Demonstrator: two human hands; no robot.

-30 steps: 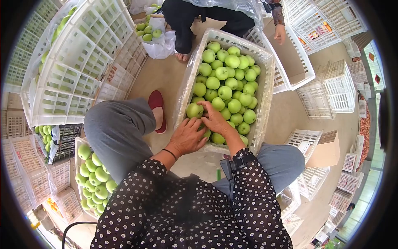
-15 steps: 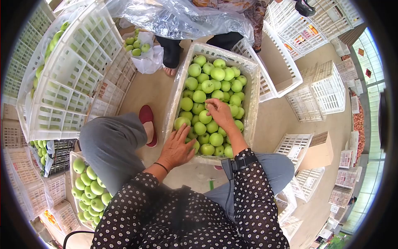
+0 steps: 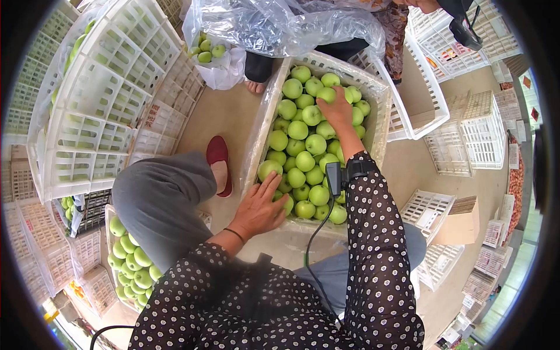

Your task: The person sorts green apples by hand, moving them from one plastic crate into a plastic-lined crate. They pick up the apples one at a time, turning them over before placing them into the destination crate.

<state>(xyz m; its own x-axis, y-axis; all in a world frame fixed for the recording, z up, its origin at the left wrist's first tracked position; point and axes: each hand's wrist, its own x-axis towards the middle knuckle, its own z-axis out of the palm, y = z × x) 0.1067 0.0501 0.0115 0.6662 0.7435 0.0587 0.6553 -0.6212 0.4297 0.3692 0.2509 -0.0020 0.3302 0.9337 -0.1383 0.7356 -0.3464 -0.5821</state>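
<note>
At the near end of the crate (image 3: 380,99), seen from the head camera, the left hand (image 3: 259,207) lies flat on the green apples (image 3: 315,144) with its fingers spread wide. Its fingertips are just beside one large apple (image 3: 269,169) against the lined wall. Well ahead of it, the right hand (image 3: 336,109) stretches to the far end, fingers curved over the fruit there; I cannot tell whether it grips an apple or only rests on the pile. Beyond that hand are a co-worker's foot (image 3: 255,86) and a clear plastic sheet (image 3: 280,26). The step looks to be going over the top layer by touch. Lifting one out would call for the right fingers to close fully round a single apple while the left hand steadies its neighbours against rolling.
</note>
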